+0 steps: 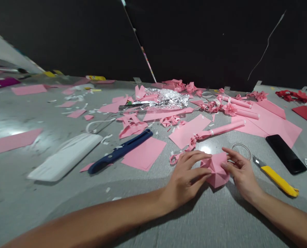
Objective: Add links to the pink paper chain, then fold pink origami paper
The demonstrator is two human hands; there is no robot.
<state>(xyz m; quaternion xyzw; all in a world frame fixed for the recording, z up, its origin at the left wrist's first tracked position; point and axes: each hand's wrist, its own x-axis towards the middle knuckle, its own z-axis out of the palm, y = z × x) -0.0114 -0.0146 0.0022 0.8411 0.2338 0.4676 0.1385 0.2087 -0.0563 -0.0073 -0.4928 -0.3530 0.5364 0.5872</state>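
Clearly, the folded pink paper point(216, 174) sits at four o'clock from the view's middle. The left hand point(187, 175) pinches its nine o'clock side between thumb and fingers; the right hand point(242, 174) grips its three o'clock edge. Whether it touches the table point(207, 224) is hard to tell. From the paper, a yellow cutter point(278, 179) lies at three o'clock, a ring point(249, 151) at two.

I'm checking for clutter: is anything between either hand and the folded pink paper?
Nothing visible is in the way: the left hand and right hand both touch the folded pink paper from opposite sides.
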